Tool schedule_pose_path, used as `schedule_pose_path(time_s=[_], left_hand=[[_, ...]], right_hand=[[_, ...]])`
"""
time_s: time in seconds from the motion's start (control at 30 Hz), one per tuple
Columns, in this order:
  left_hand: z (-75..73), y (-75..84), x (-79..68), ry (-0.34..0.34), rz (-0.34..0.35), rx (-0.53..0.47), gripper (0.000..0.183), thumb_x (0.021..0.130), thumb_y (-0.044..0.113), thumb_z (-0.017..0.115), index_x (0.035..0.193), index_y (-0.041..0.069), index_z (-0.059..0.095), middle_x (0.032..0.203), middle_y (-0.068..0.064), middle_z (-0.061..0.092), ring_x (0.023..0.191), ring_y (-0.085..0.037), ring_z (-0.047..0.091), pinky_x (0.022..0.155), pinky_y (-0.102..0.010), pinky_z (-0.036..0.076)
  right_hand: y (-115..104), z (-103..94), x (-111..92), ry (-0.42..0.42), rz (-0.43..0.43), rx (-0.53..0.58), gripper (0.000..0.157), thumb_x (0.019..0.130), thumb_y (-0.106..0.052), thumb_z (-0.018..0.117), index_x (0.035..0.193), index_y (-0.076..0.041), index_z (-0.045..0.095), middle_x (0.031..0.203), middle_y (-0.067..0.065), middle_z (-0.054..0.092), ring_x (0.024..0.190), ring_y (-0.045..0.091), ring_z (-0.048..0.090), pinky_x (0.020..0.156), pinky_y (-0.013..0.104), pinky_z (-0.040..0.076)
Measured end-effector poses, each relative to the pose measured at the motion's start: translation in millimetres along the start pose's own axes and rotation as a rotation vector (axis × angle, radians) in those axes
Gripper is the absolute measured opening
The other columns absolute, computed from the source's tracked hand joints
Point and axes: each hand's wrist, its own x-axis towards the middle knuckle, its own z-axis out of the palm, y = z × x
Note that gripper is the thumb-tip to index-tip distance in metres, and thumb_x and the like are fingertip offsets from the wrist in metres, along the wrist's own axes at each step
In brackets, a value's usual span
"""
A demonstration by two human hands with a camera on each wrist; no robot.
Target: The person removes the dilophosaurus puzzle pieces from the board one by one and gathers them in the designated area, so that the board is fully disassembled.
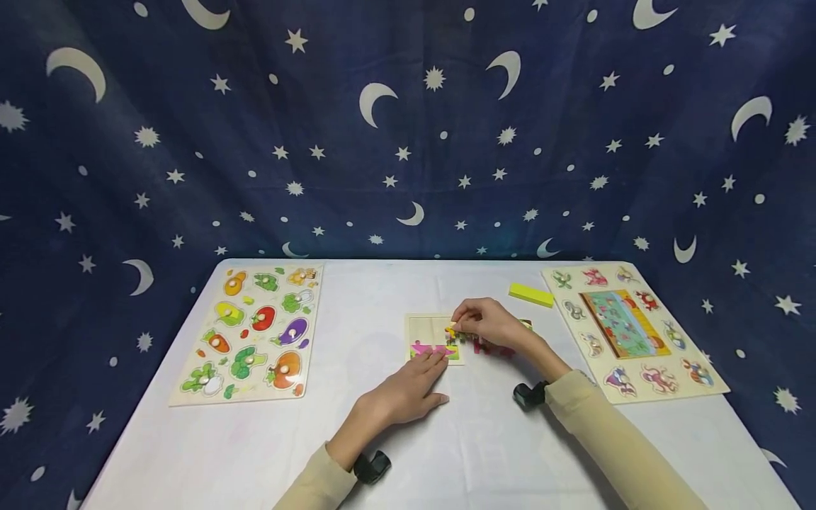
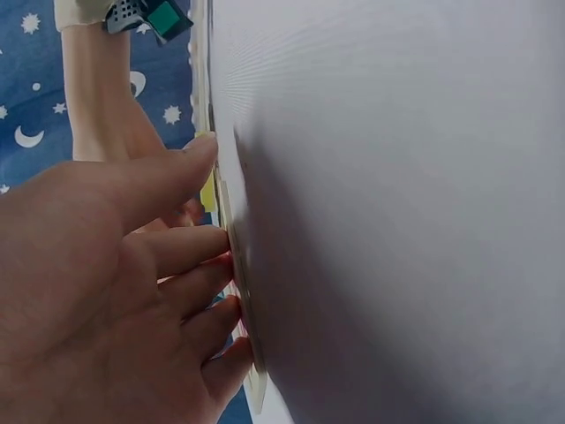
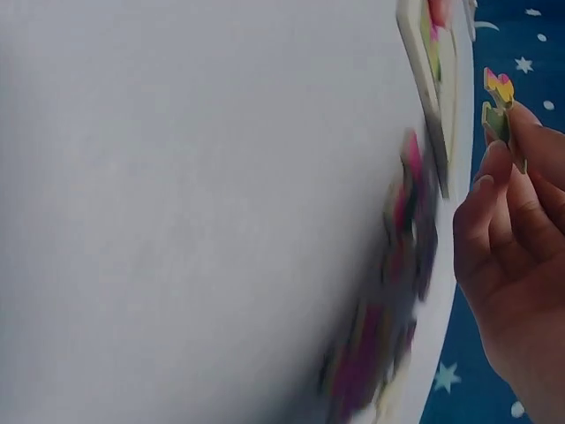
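The right hand [image 1: 488, 322] partly hides the loose puzzle pieces [image 3: 362, 358], blurred in the right wrist view, whose top edge crops the puzzle board [image 1: 426, 327].

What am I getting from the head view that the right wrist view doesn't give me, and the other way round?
Only the head view shows the yellow block, the sea-creature board and the right sleeve.

Only the right wrist view clearly shows the pale side edge of the held piece.

Both show the right hand pinching that piece, the small tray, loose pieces, the table and the starry cloth.
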Motion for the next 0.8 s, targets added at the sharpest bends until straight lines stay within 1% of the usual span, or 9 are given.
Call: schedule_pose_path(time_s=[0.1,0.3,0.5,0.6,0.8], left_hand=[[0.9,-0.2,0.4,0.008,0.005,-0.010,0.066,0.105,0.035,0.059,0.159,0.004,0.037,0.169,-0.010,0.030,0.158,-0.028,0.024,0.127,-0.044,0.026],[3.1,-1.5,0.4,0.032,0.014,-0.003,0.066,0.105,0.033,0.060,0.158,0.002,0.038,0.168,-0.010,0.032,0.157,-0.029,0.026,0.127,-0.044,0.027],[3.3,-0.4,-1.1,0.047,0.020,-0.001,0.066,0.104,0.033,0.061,0.158,0.002,0.039,0.168,-0.011,0.033,0.157,-0.029,0.028,0.126,-0.045,0.028],[3.9,-0.6,-0.8,0.052,0.023,-0.012,0.066,0.104,0.032,0.062,0.157,0.002,0.039,0.167,-0.011,0.033,0.157,-0.030,0.028,0.126,-0.046,0.029],[4.1,-1.1,0.7,0.040,0.012,-0.002,0.067,0.104,0.033,0.061,0.159,0.003,0.037,0.168,-0.010,0.032,0.157,-0.029,0.026,0.127,-0.046,0.027]], right_hand=[[5.7,-8.5,-9.8,0.027,0.005,0.005,0.011,0.095,-0.017,0.075,0.101,-0.008,0.073,0.086,0.004,0.071,0.074,0.017,0.059,0.064,0.026,0.051],[24.5,-24.7,-31.4,0.066,-0.003,0.027,0.015,0.094,-0.016,0.076,0.102,-0.004,0.073,0.085,0.006,0.071,0.073,0.017,0.059,0.064,0.025,0.051],[43.7,-42.0,-54.2,0.079,0.027,0.037,0.014,0.095,-0.014,0.074,0.104,-0.002,0.072,0.085,0.007,0.072,0.069,0.018,0.060,0.058,0.027,0.052],[54.4,-50.7,-65.1,0.084,0.061,0.023,0.015,0.097,-0.014,0.072,0.104,-0.001,0.072,0.083,0.007,0.072,0.066,0.019,0.059,0.055,0.028,0.051],[68.7,-60.8,-79.1,0.101,0.125,0.003,0.016,0.098,-0.015,0.071,0.105,-0.001,0.071,0.083,0.006,0.071,0.067,0.017,0.058,0.056,0.026,0.050]])
